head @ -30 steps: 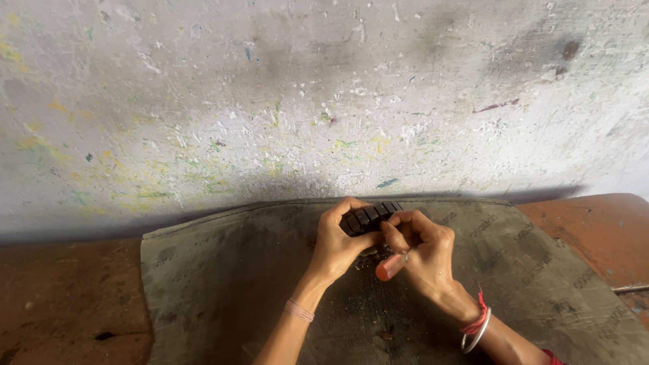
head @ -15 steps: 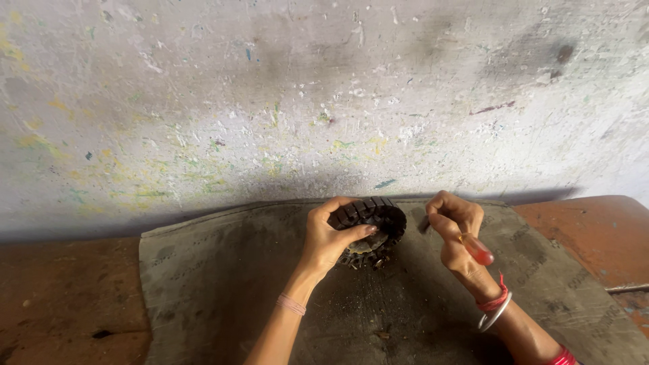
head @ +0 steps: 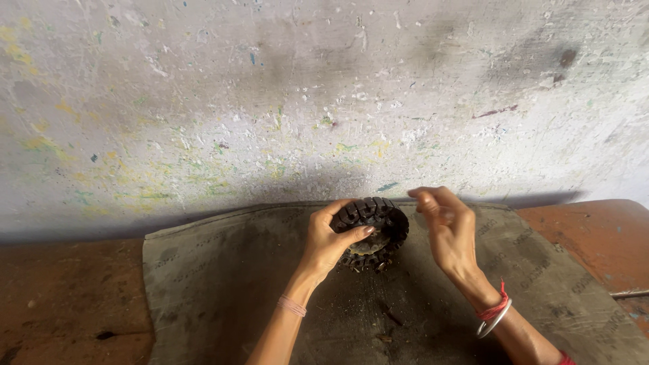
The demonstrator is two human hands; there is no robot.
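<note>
My left hand (head: 330,245) grips a small black rubber tyre (head: 380,215) with chunky tread, holding it on edge just above a grey mat (head: 216,284); the thumb hooks into its hollow centre. My right hand (head: 447,230) hovers just right of the tyre without touching it. Its fingers are curled and pinched together, with the back of the hand towards me. Whether anything lies in that palm is hidden. Red thread and a silver bangle (head: 493,318) circle the right wrist.
The mat lies on a red-brown floor (head: 67,304) against a paint-flecked whitish wall (head: 304,101). Small dark scraps (head: 387,316) are scattered on the mat below the tyre. A thin metal rod (head: 629,294) pokes in at the right edge.
A second ago both hands were pressed together on the tyre, the right holding an orange-handled tool. The right hand has since pulled away to the right and the tool no longer shows.
</note>
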